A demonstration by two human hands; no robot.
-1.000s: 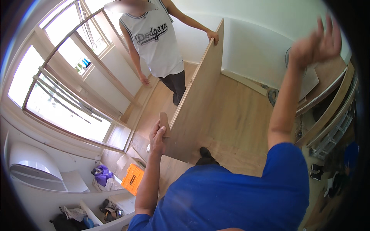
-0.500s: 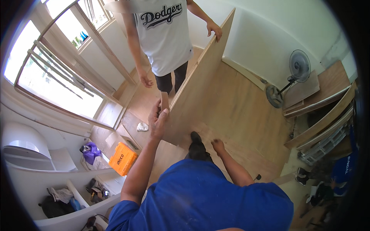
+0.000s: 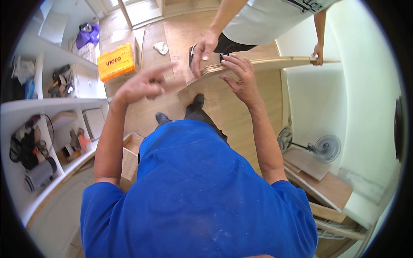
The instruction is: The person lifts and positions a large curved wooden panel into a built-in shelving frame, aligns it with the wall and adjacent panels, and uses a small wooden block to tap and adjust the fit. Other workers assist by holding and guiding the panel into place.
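Note:
A large plywood panel stands on edge in front of me, its long top edge running off to the right. My right hand is open at that edge, fingers stretched and thumb apart; whether it touches the wood I cannot tell. To the left, my left hand is raised off the panel's near end with its fingers extended, blurred by motion. Across the panel stands a person in a white shirt. One of that person's hands hangs near the panel's near end; the other grips its far part.
An orange case rests on a box at the left. White shelving with tools runs along my left side. At the right are a standing fan and stacked boards. A white crumpled lump lies on the floor.
My left hand has let go of the panel's near end and moved left. My right hand has risen from low down to the panel edge. The view has turned, and the person has leaned closer.

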